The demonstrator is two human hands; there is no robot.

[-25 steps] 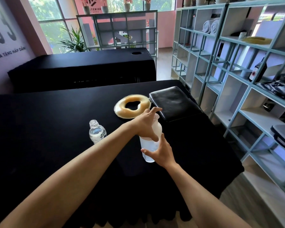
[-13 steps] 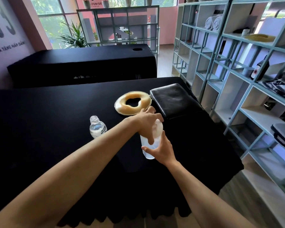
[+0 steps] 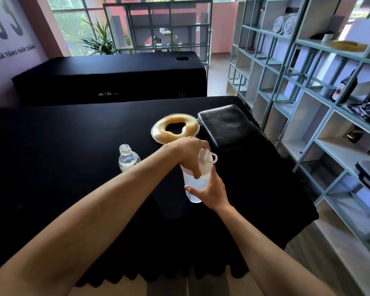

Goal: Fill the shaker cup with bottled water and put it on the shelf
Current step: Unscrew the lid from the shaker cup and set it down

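Shaker cup [image 3: 193, 184] upright on tabletop [image 3: 73, 146], long axis vertical. Right hand [image 3: 212, 192] wrapped round lower body; left hand [image 3: 190, 155] clamped over lid from above. Shelf [image 3: 320, 144] lies right; right hand nearer. Uncapped bottle [image 3: 127, 158] left.

Daylight is admitted through the windows [image 3: 73, 22] at the upper left of the frame, where highlights are washed out. Detail is lost in the black table cover [image 3: 62, 167]. Straight lines of the shelf unit [image 3: 308, 92] are bowed at the right edge. Focus is sharp centrally.
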